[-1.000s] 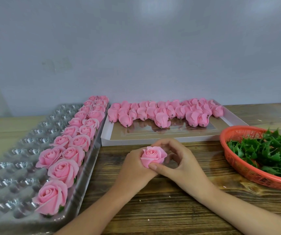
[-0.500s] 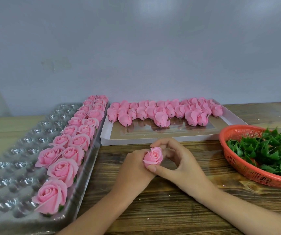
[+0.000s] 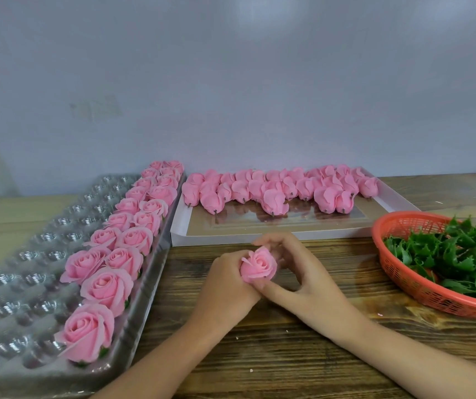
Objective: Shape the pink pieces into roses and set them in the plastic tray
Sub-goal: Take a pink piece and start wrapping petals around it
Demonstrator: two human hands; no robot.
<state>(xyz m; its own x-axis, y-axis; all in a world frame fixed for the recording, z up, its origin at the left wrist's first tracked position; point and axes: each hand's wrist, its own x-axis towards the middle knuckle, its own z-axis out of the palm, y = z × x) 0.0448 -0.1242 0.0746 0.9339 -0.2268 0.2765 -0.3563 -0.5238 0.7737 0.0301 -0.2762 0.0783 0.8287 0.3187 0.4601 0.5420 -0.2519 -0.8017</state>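
A pink rose (image 3: 259, 264) is held between both hands just above the wooden table, in front of the white box. My left hand (image 3: 225, 286) grips it from the left and below. My right hand (image 3: 303, 272) curls round it from the right, thumb under the flower and fingers over its far side. The clear plastic tray (image 3: 23, 272) lies at the left, with several finished pink roses (image 3: 107, 286) standing in two rows along its right side. Several unshaped pink pieces (image 3: 274, 188) lie in a row along the back of the white box (image 3: 274, 234).
An orange basket (image 3: 409, 272) of green leaf pieces (image 3: 461, 254) sits at the right edge. A grey wall stands close behind the tray and box. Small pink crumbs lie on the bare wooden table (image 3: 274, 355) near me.
The rose has turned in my hands and its petals look more gathered in than a second ago. My right fingers have closed further round it. Both hands stay in the same place.
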